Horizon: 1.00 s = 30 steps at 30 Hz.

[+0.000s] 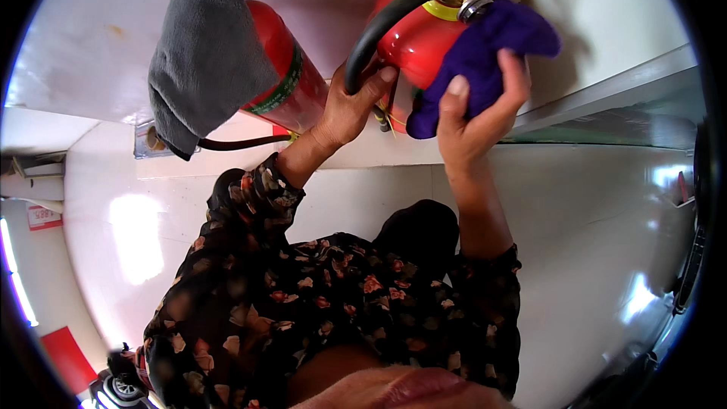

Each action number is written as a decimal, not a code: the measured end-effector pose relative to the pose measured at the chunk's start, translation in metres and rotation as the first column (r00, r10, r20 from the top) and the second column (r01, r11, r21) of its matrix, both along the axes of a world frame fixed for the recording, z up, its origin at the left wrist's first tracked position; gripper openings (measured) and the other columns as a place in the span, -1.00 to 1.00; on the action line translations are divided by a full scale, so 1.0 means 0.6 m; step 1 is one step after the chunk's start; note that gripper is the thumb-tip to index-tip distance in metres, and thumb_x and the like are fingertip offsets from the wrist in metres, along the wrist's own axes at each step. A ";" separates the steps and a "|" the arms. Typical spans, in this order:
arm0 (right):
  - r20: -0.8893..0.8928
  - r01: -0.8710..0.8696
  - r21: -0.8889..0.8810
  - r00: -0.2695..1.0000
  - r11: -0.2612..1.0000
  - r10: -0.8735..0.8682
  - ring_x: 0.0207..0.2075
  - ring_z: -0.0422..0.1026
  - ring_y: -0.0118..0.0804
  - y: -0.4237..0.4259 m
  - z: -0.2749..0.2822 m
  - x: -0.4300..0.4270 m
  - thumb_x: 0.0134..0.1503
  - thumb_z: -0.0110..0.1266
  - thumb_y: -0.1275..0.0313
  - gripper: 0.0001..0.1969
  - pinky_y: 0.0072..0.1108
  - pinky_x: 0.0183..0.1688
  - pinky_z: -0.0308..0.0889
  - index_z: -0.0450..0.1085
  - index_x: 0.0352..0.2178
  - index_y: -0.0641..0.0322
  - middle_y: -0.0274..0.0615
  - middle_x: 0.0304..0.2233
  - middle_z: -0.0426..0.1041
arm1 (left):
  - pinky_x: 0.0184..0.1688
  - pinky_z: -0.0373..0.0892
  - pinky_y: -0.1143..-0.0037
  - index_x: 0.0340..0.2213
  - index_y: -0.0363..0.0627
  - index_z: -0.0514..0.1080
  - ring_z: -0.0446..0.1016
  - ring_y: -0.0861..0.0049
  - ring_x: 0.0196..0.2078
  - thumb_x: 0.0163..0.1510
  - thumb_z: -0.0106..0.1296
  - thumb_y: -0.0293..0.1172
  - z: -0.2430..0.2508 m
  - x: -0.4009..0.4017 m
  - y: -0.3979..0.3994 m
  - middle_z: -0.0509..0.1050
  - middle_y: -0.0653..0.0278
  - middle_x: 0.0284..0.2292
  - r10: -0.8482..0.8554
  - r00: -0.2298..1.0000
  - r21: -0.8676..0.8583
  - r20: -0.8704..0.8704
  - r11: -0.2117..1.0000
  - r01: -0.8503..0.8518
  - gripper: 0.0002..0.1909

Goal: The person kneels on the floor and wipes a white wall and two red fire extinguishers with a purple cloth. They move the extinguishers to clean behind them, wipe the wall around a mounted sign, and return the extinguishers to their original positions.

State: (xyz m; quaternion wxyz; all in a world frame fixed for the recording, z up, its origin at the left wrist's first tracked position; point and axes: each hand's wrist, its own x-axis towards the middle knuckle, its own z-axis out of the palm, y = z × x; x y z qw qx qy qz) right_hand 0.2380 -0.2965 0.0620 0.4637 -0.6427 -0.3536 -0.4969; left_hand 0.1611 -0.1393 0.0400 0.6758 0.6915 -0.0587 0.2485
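Two red fire extinguishers stand side by side against a pale wall. My right hand point(483, 108) holds a purple cloth point(474, 62) against the right side of the right fire extinguisher point(412, 48), just below its gauge and valve. On the near side of the same extinguisher, my left hand point(355, 105) is closed around the lower part of its black hose point(386, 20). A grey towel point(207, 57) hangs over the top and left side of the left fire extinguisher point(304, 91), hiding much of its valve. Part of the right extinguisher's body is hidden by my hands and the cloth.
A black hose point(244, 143) runs out beside the left extinguisher towards a small clear tray point(149, 141) with a round brown thing in it. A metal-edged glass panel point(608, 91) stands to the right. Glossy pale floor tiles point(363, 190) lie below my arms.
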 end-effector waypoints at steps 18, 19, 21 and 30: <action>-0.561 -0.593 0.195 0.586 0.781 0.585 -0.12 0.38 -0.29 -0.017 -0.014 -0.112 -0.07 -0.16 0.59 -0.55 -0.52 0.02 0.27 0.29 -0.07 0.45 -0.02 -0.09 0.38 | 0.23 0.16 0.35 0.28 -0.16 -0.11 0.21 0.33 0.20 0.13 -0.19 0.30 -0.115 -0.057 0.028 0.13 0.09 0.19 -0.015 0.996 -0.530 -0.086 0.847 -0.033 -0.06; -0.566 -0.565 0.359 0.501 0.743 0.655 0.01 0.28 -0.27 -0.018 -0.022 -0.116 -0.04 -0.18 0.52 -0.49 -0.46 0.15 0.14 0.20 0.02 0.45 -0.05 0.01 0.27 | 0.24 0.15 0.34 0.27 -0.16 -0.13 0.20 0.33 0.21 0.12 -0.17 0.31 -0.068 -0.067 -0.028 0.13 0.08 0.18 0.077 0.997 -0.518 -0.003 0.853 -0.068 -0.04; -0.499 -0.658 0.443 0.383 0.609 0.777 0.14 0.21 -0.20 0.004 -0.001 -0.130 0.00 -0.10 0.51 -0.34 -0.41 0.21 0.07 0.01 0.18 0.43 0.05 0.15 0.13 | 0.26 0.10 0.32 0.27 -0.12 -0.18 0.13 0.34 0.25 0.07 -0.03 0.23 -0.041 -0.128 -0.070 0.10 0.11 0.20 0.176 0.984 -0.230 0.032 0.959 -0.164 -0.01; -0.406 -0.622 -0.181 0.753 0.762 0.518 0.14 0.27 0.01 -0.030 -0.001 -0.074 0.10 0.15 0.33 -0.41 -0.32 0.13 0.14 0.22 0.13 0.39 0.11 0.12 0.28 | 0.14 0.27 0.45 0.16 -0.13 0.17 0.36 0.40 0.09 0.13 0.03 -0.48 -0.056 -0.119 -0.002 0.32 0.19 0.10 0.306 0.951 -0.385 0.039 0.883 -0.268 -0.43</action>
